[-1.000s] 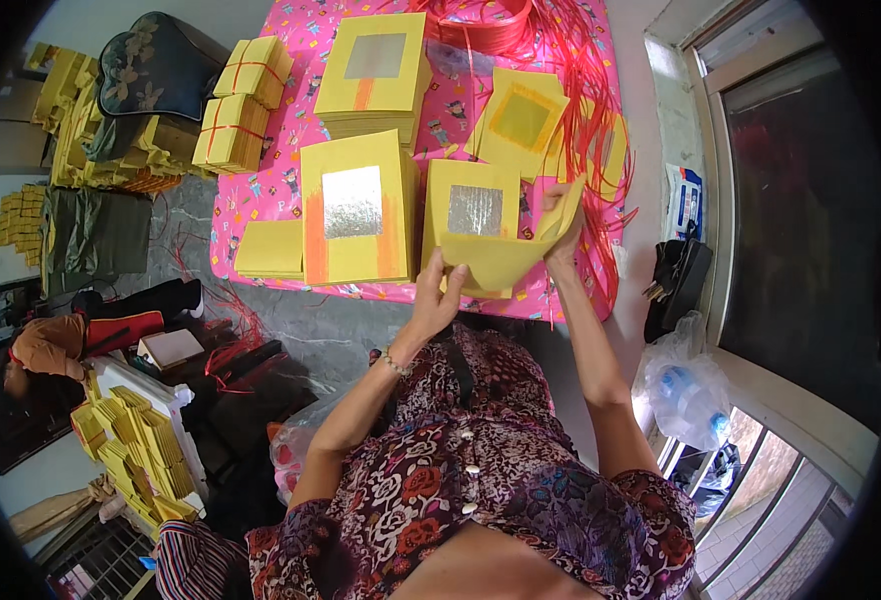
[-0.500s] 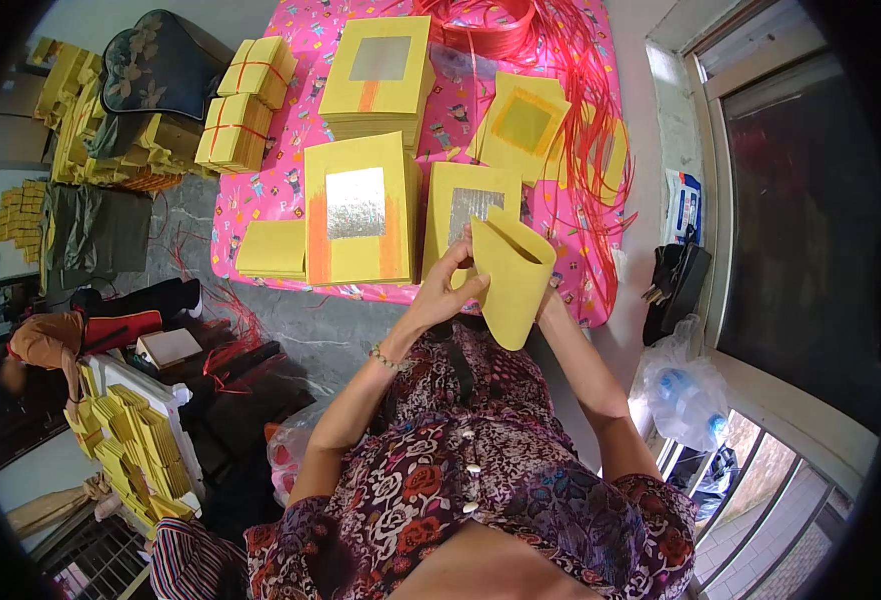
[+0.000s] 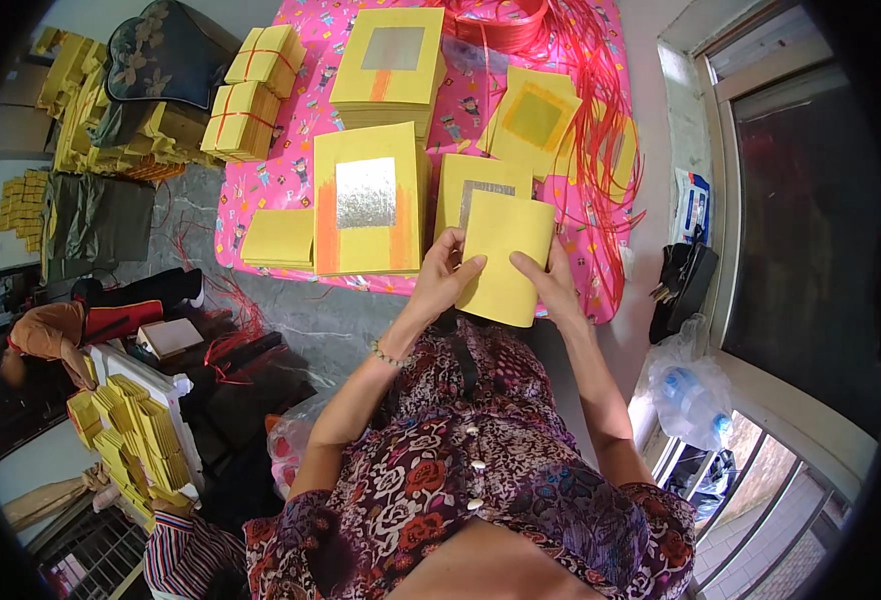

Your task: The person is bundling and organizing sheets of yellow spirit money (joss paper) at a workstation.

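Yellow paper [image 3: 509,235] fills the middle of the head view, held up just past the near edge of the pink cloth [image 3: 273,190], partly in front of the small stack [image 3: 453,185]. We see the left hand [image 3: 446,275] pinching its left edge, thumb on the face and fingers behind. The right hand [image 3: 554,285] grips the other side the same way, so both hands are closed on it. We cannot tell how many layers lie between the fingers, though the right edge looks rounded, like a fold.

We judge it light and bendable, stiff enough to stand between two thumbs, yet easily creased or torn. It should not be very slippery. The side edges, about halfway up, seem to us the best hold; a hard squeeze at a corner would likely dent it.

Around it, we find the large stack [image 3: 369,190] with its silver square close on the left, a flat pile [image 3: 279,238] beyond that, and the far stack [image 3: 389,60] behind. Loose sheets [image 3: 531,112] lie toward the right, with red strands [image 3: 601,105] trailing over some of them. Those strands could snag fingers on that side, and the small stack takes up the cloth directly ahead of the hands.
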Tool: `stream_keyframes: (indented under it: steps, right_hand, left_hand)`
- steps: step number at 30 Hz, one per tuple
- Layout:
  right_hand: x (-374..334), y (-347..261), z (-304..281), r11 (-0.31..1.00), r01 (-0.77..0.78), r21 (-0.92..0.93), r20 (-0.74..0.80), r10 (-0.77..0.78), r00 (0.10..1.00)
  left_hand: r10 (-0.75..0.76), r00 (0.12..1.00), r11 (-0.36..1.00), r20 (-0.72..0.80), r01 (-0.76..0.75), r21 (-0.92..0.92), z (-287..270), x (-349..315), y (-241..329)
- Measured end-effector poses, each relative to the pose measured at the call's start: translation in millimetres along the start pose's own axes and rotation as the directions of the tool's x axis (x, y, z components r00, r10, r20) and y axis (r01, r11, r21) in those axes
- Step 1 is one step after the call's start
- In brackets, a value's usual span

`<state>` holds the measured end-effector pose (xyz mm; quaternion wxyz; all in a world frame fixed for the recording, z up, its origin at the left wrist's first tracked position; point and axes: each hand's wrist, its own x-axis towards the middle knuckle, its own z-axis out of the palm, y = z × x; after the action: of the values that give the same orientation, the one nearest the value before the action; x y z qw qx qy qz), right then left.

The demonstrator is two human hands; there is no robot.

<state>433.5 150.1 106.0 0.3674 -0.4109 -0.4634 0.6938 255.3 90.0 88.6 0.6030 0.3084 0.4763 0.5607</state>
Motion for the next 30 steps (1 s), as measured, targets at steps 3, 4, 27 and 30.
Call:
stream_keyframes:
  steps: [3, 4, 27, 30]
  right_hand:
    - [-2, 3, 2, 0.996, -0.02, -0.086, -0.032, 0.017, 0.999]
    - [-3, 1, 2, 0.998, -0.061, -0.001, -0.03, 0.061, 0.998]
    - [0, 6, 5, 0.996, -0.091, -0.003, 0.012, 0.091, 0.996]
    - [-3, 1, 9, 0.999, -0.026, -0.028, -0.003, 0.026, 1.0]
  left_hand:
    - [0.001, 0.999, 1.0, -0.032, -0.001, 0.018, 10, -5, 16]
    - [-0.083, 0.994, 0.996, -0.07, 0.086, 0.032, 13, -6, 23]
    - [-0.279, 0.953, 0.953, 0.12, 0.29, -0.085, 10, 2, 33]
    - [-0.186, 0.981, 0.981, 0.056, 0.189, -0.053, 21, -5, 31]
